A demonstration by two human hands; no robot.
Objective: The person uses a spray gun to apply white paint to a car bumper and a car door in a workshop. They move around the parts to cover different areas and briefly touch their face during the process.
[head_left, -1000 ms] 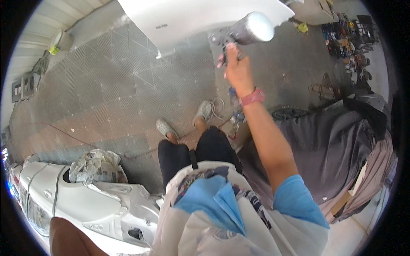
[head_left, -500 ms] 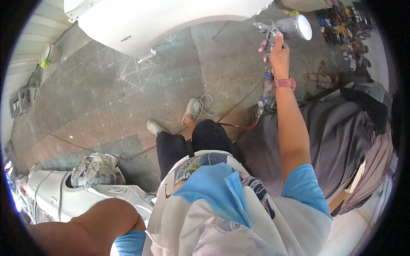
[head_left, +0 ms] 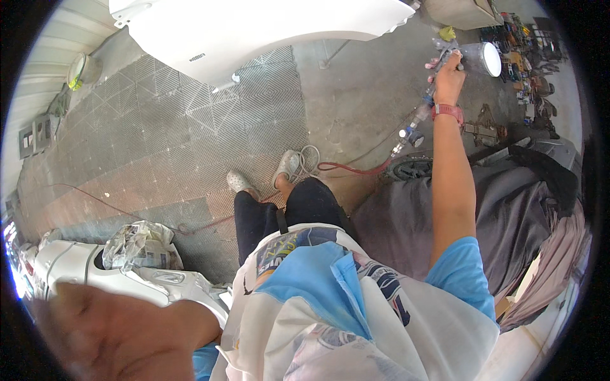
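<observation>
My right hand [head_left: 450, 81], with a red watch on its wrist, is closed round the handle of a metal spray gun [head_left: 447, 48] at the upper right. The gun is tilted, and its grey cup with a round white end [head_left: 490, 59] points to the right. From the handle, a fitting with a gauge [head_left: 412, 136] leads into a red hose [head_left: 356, 169]. A white car fender [head_left: 254, 32] is at the top, left of the gun and apart from it. My left arm is bent at the lower left; my left hand [head_left: 89, 330] is close and blurred, its fingers not readable.
A white bumper [head_left: 70, 273] with plastic-wrapped paper [head_left: 143, 246] lies at the lower left. Dark cloth [head_left: 400, 222] covers something bulky on the right. The hose trails by my feet across floor tiles [head_left: 165, 146]. Tools [head_left: 527, 76] crowd the far right; a bucket [head_left: 86, 68] stands at left.
My right hand has moved right with the spray gun, away from the fender. My left hand has come up into view at the lower left, smeared by motion.
</observation>
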